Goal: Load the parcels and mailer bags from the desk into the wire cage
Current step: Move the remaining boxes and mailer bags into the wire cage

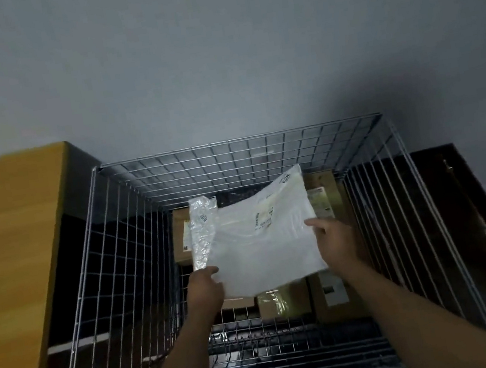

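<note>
Both my hands hold a white mailer bag [263,243] inside the wire cage [229,146], above the boxes at the bottom. My left hand [205,287] pinches the near left corner, thumb on top, fingers hidden under the bag. My right hand [333,239] grips the right edge the same way, thumb on top.

The bag is flat, roughly square, made of smooth matte plastic, and tilted with its far right corner highest. It has sideways black print near that corner, looks like "2020", not sure. More small print sits mid-bag, too blurred to read. A crinkly clear plastic flap [203,230] runs along the left edge, its letters unreadable.

The cage is thin silver wire in a square grid, with an open top.

Brown cardboard boxes lie under the bag:
- The left box [181,234] has a white label with a small black code, unreadable.
- The far right box [337,198] has a pale yellowish label [320,203], text too small to read.
- The near right box [337,292] has a dark square print.
- The small centre box [284,302] has shiny clear tape.

A desk [12,234] with a smooth orange-yellow wood top stands left of the cage. A plain grey wall [217,61] is behind.
</note>
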